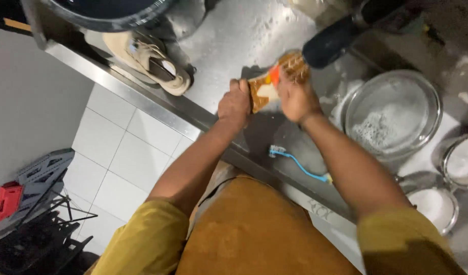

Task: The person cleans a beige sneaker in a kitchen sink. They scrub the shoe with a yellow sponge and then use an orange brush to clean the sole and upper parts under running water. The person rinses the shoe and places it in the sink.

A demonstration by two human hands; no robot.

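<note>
1. The person's left hand (pixel 234 104) is gripping the lower left end of an orange and brown packet (pixel 276 80), with its fingers curled tight around that edge.
2. The right hand (pixel 295 97) is closing over the packet from the right, with the fingers folding over its middle and hiding part of it.
3. The packet is lying between the two hands, tilted, with its brown checked end pointing toward 1 o'clock and showing above the right hand's fingers.
4. Both hands are working over a wet steel counter (pixel 229 35).
5. A thin blue brush (pixel 300 165) is lying on the counter at 6 o'clock from the packet, apart from both hands.
6. A glass bowl (pixel 394 114) holding foam is sitting at 3 o'clock from the right hand, near it.
7. A pale shoe (pixel 152 61) is resting at 9 o'clock from the packet, well apart.
</note>
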